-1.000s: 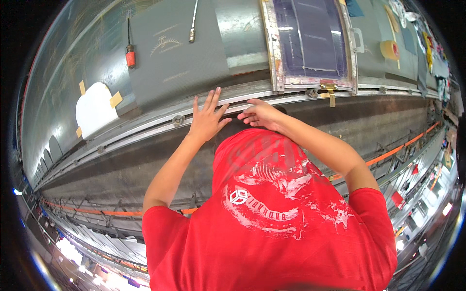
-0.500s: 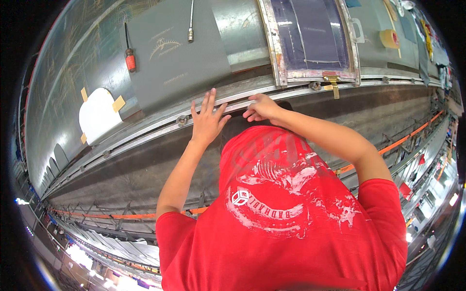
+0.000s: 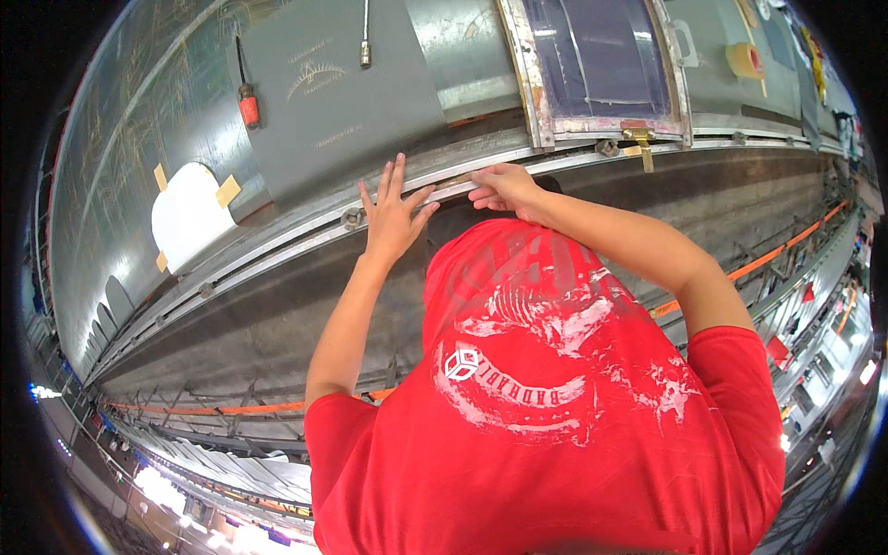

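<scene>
My left hand [image 3: 394, 218] rests with spread fingers against the metal rail [image 3: 277, 246] along the table's near edge. Just left of it sits a bolt-like clamp [image 3: 353, 218] on the rail. My right hand [image 3: 505, 190] is at the same rail, a short way to the right. Its fingers are curled together and its thumb side is low. Whatever they pinch, if anything, is hidden or too small to name. Beyond my hands a dark grey sheet [image 3: 370, 106] with pale printed marks lies on the table.
A screen-printing frame [image 3: 538, 83] with purple mesh stands right of the sheet, a brass hinge clamp [image 3: 640, 148] at its near end. Left lie a red-handled screwdriver [image 3: 248, 108] and a taped white piece [image 3: 190, 217]. A metal rod [image 3: 365, 51] and tape roll [image 3: 744, 61] lie farther back.
The view has shifted slightly. My right hand's fingers have drawn closer together and turned down toward the rail. My left hand stays spread at the rail.
</scene>
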A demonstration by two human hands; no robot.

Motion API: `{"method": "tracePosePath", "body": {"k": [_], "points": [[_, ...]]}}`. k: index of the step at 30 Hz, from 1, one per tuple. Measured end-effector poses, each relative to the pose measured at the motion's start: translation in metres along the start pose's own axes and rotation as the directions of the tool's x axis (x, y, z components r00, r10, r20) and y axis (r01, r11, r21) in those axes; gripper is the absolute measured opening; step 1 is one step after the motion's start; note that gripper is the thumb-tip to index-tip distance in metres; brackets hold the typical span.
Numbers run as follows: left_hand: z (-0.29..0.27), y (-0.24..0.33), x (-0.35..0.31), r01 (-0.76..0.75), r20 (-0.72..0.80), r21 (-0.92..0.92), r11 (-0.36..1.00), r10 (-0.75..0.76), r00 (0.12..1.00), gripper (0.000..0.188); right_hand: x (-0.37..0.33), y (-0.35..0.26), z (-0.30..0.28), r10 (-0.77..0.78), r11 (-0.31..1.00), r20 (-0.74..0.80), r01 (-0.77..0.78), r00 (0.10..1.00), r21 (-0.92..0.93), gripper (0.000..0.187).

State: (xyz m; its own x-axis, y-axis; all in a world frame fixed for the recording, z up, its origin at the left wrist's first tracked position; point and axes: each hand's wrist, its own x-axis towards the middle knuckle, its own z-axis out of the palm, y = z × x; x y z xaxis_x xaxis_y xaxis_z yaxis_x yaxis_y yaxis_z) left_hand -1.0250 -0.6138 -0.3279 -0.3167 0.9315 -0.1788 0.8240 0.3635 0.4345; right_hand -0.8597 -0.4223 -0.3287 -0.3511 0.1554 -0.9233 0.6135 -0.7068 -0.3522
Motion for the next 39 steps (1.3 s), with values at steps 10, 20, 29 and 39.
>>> {"method": "tracePosePath", "body": {"k": [10, 20, 29, 39], "points": [[-0.002, -0.011, -0.003, 0.065, -0.333, -0.323, 0.944, -0.177, 0.926, 0.019, 0.006, 0.006, -0.016, -0.195, 0.979, 0.025, 0.196, 0.98, -0.05, 0.018], [-0.007, 0.007, -0.001, 0.111, -0.329, -0.567, 0.816, -0.348, 0.878, 0.02, -0.02, -0.006, -0.022, -0.189, 0.982, 0.11, 0.191, 0.976, -0.001, 0.02], [-0.027, 0.045, 0.027, 0.108, -0.071, -0.717, 0.688, -0.227, 0.971, 0.03, -0.029, -0.01, -0.024, -0.311, 0.949, 0.219, 0.316, 0.925, 0.013, 0.021], [-0.015, 0.021, 0.016, 0.02, -0.029, -0.458, 0.889, -0.037, 0.999, 0.017, -0.023, 0.007, -0.048, -0.172, 0.93, 0.235, 0.236, 0.957, -0.28, 0.032]]}}
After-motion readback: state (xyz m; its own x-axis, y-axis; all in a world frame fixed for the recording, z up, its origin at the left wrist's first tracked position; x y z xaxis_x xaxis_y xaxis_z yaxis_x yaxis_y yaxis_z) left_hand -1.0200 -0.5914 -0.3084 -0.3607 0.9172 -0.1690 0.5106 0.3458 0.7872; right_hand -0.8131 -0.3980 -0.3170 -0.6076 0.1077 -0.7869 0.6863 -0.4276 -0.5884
